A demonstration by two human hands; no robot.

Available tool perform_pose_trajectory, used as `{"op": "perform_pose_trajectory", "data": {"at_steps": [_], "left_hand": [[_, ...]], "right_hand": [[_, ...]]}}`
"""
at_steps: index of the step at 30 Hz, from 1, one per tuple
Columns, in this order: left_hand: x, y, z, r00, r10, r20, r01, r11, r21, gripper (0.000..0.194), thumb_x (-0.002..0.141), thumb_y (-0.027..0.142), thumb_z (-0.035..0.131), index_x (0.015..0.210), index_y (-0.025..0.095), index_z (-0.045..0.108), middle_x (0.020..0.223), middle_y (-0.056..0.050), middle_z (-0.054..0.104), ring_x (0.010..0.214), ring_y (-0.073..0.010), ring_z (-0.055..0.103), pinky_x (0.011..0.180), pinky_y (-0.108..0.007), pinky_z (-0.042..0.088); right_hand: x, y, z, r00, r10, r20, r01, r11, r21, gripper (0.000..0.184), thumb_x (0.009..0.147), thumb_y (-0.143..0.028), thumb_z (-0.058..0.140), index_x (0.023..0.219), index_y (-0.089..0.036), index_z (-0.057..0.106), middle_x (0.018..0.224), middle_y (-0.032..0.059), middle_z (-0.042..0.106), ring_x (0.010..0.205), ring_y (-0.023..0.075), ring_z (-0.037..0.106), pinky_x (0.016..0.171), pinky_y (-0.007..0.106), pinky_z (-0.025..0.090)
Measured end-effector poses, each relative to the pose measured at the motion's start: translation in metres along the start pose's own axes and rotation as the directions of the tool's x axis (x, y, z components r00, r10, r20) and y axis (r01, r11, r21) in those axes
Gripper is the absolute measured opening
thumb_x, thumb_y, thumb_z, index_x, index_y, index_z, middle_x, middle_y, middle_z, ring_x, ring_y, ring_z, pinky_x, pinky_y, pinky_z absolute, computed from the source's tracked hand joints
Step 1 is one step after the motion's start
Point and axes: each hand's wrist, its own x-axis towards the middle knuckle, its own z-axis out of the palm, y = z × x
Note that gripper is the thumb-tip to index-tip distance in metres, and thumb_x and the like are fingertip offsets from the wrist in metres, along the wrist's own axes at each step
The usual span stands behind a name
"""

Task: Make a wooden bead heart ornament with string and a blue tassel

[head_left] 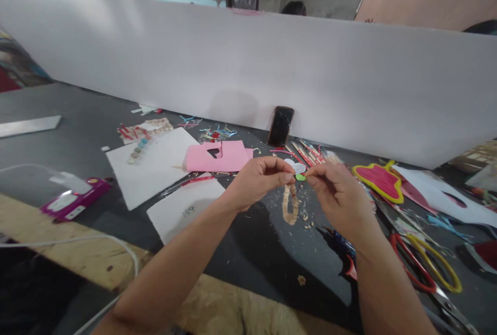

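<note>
My left hand [259, 178] and my right hand [336, 192] meet above the dark table [252, 242], fingers pinched together. Between the fingertips sits a small green piece [300, 177], and a string of small tan beads [290, 204] hangs from it in a loop that reaches down to the table. Both hands are closed in a pinch on this piece. Tan crumbs lie scattered under the loop.
A pink paper [217, 157] with a cut-out heart, white sheets [155, 165], a black phone [280, 126] leaning on the white partition [248, 66], coloured sticks [306, 154], a pink-and-yellow shape [378, 180], scissors [423, 262] at the right, and a magenta device [75, 201] at the left.
</note>
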Motion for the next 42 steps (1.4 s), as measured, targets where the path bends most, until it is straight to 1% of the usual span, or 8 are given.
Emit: {"op": "perform_pose_trajectory", "data": {"at_steps": [4, 9, 14, 19, 22, 30, 37, 42], "left_hand": [[-0.002, -0.001, 0.005, 0.999, -0.032, 0.022, 0.030, 0.997, 0.069, 0.009, 0.075, 0.023, 0.067, 0.080, 0.016, 0.067, 0.072, 0.001, 0.065, 0.069, -0.0105, 0.059, 0.071, -0.026, 0.047], [-0.002, -0.002, 0.007, 0.996, -0.045, 0.078, 0.038, 0.996, 0.085, 0.011, 0.076, 0.025, 0.065, 0.078, 0.015, 0.068, 0.068, 0.000, 0.064, 0.067, -0.0115, 0.058, 0.067, -0.026, 0.049], [-0.003, 0.001, 0.006, 0.991, -0.015, 0.134, -0.006, 0.988, 0.154, 0.010, 0.079, 0.021, 0.060, 0.077, 0.015, 0.067, 0.068, 0.001, 0.061, 0.067, -0.0116, 0.058, 0.065, -0.024, 0.047], [-0.005, 0.005, 0.005, 0.990, 0.070, 0.124, -0.106, 0.943, 0.316, 0.011, 0.083, 0.023, 0.056, 0.081, 0.016, 0.064, 0.075, 0.001, 0.062, 0.071, -0.0115, 0.059, 0.069, -0.023, 0.046], [-0.006, 0.007, 0.006, 0.990, 0.104, 0.100, -0.134, 0.921, 0.366, 0.012, 0.084, 0.025, 0.055, 0.082, 0.017, 0.063, 0.075, 0.001, 0.062, 0.073, -0.0121, 0.058, 0.069, -0.024, 0.046], [-0.006, 0.008, 0.006, 0.996, 0.022, 0.087, -0.051, 0.937, 0.345, 0.012, 0.083, 0.023, 0.055, 0.078, 0.016, 0.064, 0.070, 0.002, 0.060, 0.066, -0.0113, 0.057, 0.064, -0.024, 0.045], [-0.006, 0.008, 0.005, 0.992, 0.055, 0.113, -0.094, 0.922, 0.376, 0.013, 0.084, 0.025, 0.056, 0.082, 0.016, 0.065, 0.073, 0.001, 0.063, 0.072, -0.0124, 0.058, 0.070, -0.025, 0.045], [-0.005, 0.006, 0.005, 0.969, 0.237, 0.071, -0.242, 0.841, 0.484, 0.010, 0.083, 0.024, 0.058, 0.080, 0.017, 0.064, 0.086, -0.002, 0.062, 0.086, -0.0150, 0.058, 0.084, -0.030, 0.044]], "right_hand": [[0.001, -0.005, -0.001, 0.998, -0.027, 0.053, 0.028, 0.999, -0.014, 0.010, 0.087, -0.017, 0.051, 0.085, -0.024, 0.056, 0.074, -0.0008, 0.061, 0.066, 0.0144, 0.054, 0.058, 0.027, 0.040], [0.003, -0.006, -0.002, 0.988, -0.136, 0.077, 0.142, 0.987, -0.072, 0.011, 0.089, -0.016, 0.047, 0.084, -0.024, 0.054, 0.079, 0.0020, 0.061, 0.073, 0.0170, 0.053, 0.067, 0.032, 0.041], [0.003, -0.007, 0.000, 0.987, -0.135, 0.089, 0.140, 0.988, -0.057, 0.010, 0.088, -0.015, 0.049, 0.083, -0.023, 0.054, 0.078, 0.0019, 0.059, 0.074, 0.0161, 0.053, 0.068, 0.030, 0.042], [-0.001, -0.002, 0.003, 0.999, 0.045, 0.007, -0.045, 0.991, 0.122, 0.012, 0.090, -0.022, 0.048, 0.100, -0.023, 0.055, 0.086, 0.0027, 0.061, 0.076, 0.0152, 0.057, 0.065, 0.028, 0.045], [-0.002, 0.002, 0.002, 0.992, 0.122, 0.045, -0.128, 0.972, 0.195, 0.015, 0.090, -0.026, 0.049, 0.102, -0.023, 0.056, 0.087, 0.0036, 0.062, 0.076, 0.0158, 0.059, 0.065, 0.029, 0.047], [0.001, -0.006, 0.001, 0.990, 0.120, 0.070, -0.133, 0.962, 0.237, 0.011, 0.086, -0.026, 0.056, 0.093, -0.023, 0.063, 0.082, 0.0015, 0.065, 0.072, 0.0145, 0.059, 0.063, 0.027, 0.047], [0.001, -0.005, 0.003, 0.982, 0.168, 0.087, -0.185, 0.947, 0.263, 0.011, 0.088, -0.028, 0.051, 0.090, -0.021, 0.060, 0.073, 0.0003, 0.059, 0.063, 0.0126, 0.052, 0.055, 0.025, 0.043], [0.002, 0.001, 0.002, 0.943, 0.145, 0.300, -0.236, 0.925, 0.297, 0.018, 0.087, -0.033, 0.051, 0.096, -0.021, 0.061, 0.083, 0.0032, 0.062, 0.070, 0.0153, 0.056, 0.056, 0.027, 0.044]]}}
